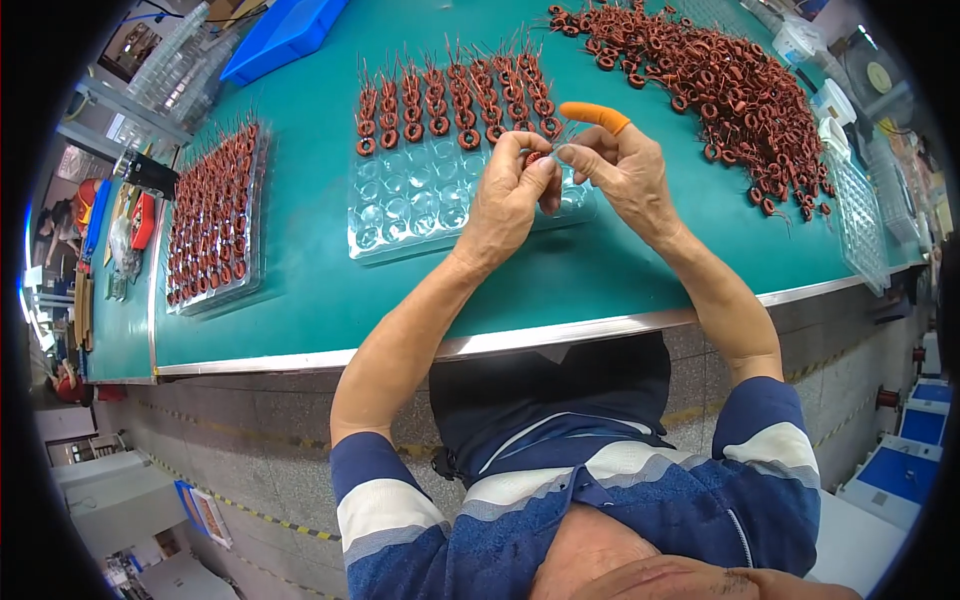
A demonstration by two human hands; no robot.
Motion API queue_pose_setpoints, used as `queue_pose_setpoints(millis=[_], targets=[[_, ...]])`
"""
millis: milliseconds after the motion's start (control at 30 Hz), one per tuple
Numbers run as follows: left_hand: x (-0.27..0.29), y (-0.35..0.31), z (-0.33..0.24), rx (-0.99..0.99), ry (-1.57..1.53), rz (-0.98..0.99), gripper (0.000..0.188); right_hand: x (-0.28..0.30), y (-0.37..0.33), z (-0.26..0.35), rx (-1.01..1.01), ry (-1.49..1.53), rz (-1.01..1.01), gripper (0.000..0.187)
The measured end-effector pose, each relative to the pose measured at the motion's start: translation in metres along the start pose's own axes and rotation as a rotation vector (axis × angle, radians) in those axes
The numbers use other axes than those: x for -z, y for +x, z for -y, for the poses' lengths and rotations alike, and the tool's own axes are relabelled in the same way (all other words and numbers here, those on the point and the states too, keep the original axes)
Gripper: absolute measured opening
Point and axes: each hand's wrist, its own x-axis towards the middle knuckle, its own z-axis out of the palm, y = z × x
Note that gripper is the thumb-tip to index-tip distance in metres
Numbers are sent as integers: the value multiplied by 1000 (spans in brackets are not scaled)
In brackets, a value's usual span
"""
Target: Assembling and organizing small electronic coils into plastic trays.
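Note:
My left hand (508,195) pinches a small copper-red wire-wound ring coil (536,158) between thumb and fingers, above the near right part of a clear plastic tray (372,238). Close beside it, my right hand (625,178) has its thumb and a finger closed at the coil's thin wire leads, which are partly hidden. An orange finger cot (592,114) covers that hand's raised index finger. Rows of similar coils (438,105) stand in the far part of the tray with leads upward; the nearer round pockets show bare plastic.
A big heap of loose coils (715,85) spreads over the green table (310,200) at the right. On the left stands a filled tray of coils (215,215). A blue bin (285,40) lies at the back left, and clear trays (858,215) lean at the right edge.

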Motion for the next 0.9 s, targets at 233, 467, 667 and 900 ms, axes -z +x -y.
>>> queue_pose_setpoints(millis=[233, 467, 667, 900], targets=[[-5, -3, -7, 23, -60, 16, 19, 4, -1, -3, -28, -20, 29, 24], [-12, -2, -10, -4, -93, 71, 31, 17, 6, -14, -79, 144, 39, 27], [-5, -7, -10, 1, -65, 46, 35, 4, 7, -5, -135, 162, 63, 23], [-26, -7, 9, -218, 443, 63, 35, 22, 30, -2, -12, 62, -75, 21]])
